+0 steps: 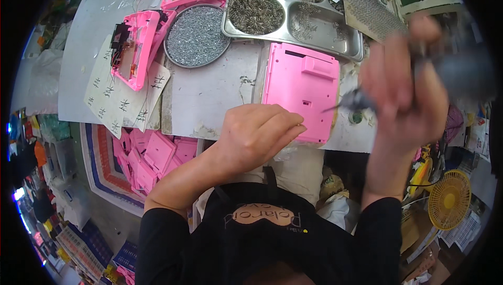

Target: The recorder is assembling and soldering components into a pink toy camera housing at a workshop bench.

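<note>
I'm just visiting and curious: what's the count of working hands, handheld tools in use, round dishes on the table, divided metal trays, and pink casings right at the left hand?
Hands: 2 (left hand, right hand)
Dark handheld tool, blurred: 1
Round dish: 1
Divided metal tray: 1
Pink casing at the left hand: 1
Total: 6

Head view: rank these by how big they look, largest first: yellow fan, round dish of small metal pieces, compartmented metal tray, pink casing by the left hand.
1. metal tray, cut off at the top edge
2. pink casing
3. round dish
4. yellow fan

Apparent size only.
</note>
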Demonstrator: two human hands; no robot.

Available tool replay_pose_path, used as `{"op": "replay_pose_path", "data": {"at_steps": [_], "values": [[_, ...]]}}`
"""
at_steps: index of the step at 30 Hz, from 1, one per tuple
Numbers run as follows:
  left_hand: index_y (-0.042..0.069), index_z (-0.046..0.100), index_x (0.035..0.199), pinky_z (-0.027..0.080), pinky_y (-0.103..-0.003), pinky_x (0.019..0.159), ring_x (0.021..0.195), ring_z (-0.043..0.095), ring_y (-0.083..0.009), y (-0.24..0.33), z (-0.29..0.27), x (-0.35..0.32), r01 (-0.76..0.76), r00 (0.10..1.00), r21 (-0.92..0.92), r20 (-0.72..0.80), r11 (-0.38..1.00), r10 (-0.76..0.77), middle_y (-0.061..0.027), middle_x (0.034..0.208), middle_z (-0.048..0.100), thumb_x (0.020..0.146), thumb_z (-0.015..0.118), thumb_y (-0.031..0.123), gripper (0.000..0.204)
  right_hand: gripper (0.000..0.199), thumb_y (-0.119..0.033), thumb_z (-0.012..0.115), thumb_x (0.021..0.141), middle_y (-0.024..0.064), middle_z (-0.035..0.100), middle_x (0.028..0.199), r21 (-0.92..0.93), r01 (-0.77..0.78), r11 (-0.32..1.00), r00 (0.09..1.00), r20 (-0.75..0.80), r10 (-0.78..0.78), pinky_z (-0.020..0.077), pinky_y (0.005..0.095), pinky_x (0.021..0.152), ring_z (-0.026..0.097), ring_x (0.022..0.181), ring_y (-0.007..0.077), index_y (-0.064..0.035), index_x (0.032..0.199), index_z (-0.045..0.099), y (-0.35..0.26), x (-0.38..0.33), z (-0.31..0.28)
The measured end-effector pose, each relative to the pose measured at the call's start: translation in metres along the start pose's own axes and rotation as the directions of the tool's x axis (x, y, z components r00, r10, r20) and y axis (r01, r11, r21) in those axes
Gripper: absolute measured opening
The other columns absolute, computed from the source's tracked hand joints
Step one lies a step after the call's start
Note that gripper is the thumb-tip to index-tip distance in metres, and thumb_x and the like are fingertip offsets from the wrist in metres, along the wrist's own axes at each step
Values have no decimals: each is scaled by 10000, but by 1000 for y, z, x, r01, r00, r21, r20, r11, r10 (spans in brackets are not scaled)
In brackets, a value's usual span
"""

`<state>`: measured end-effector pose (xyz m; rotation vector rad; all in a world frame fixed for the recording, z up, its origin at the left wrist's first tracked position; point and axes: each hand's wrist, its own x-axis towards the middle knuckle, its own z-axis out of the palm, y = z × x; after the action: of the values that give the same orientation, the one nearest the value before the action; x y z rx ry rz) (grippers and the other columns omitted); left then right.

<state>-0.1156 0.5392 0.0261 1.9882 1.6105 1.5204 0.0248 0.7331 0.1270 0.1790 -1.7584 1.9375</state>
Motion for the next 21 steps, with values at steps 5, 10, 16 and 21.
{"op": "replay_pose_path", "data": {"at_steps": [5,10,16,21], "values": [[25,725,939,532,-330,539,622,691,-233,1,7,-1,31,999,-27,40,999,-30,-90,755,705,810,798,26,148,256,-324,657,989,-69,553,677,33,54,998,980,-192,-47,405,238,548,529,548,73,-133,1085,515,-10,-36,52],[37,711,925,530,-329,537,618,680,-231,1,6,-2,32,999,-40,16,999,-31,-82,756,692,798,801,48,156,285,-334,698,967,-60,571,672,8,56,998,975,-217,-52,408,239,520,534,520,76,-127,1051,522,-4,-31,58],[48,720,941,529,-342,554,620,660,-235,-6,-7,1,55,996,76,65,996,-60,-65,802,695,795,818,92,181,294,-304,720,949,-39,554,667,74,89,993,972,-225,-71,414,262,521,515,513,99,-105,1046,525,10,-27,62],[61,730,1000,537,-395,681,751,659,-291,-88,-70,21,411,908,514,-162,752,-386,-93,906,697,872,751,192,184,299,-318,697,959,-19,518,670,-5,105,994,939,-328,-101,410,282,562,491,550,117,-90,1044,524,17,-29,46]]}}
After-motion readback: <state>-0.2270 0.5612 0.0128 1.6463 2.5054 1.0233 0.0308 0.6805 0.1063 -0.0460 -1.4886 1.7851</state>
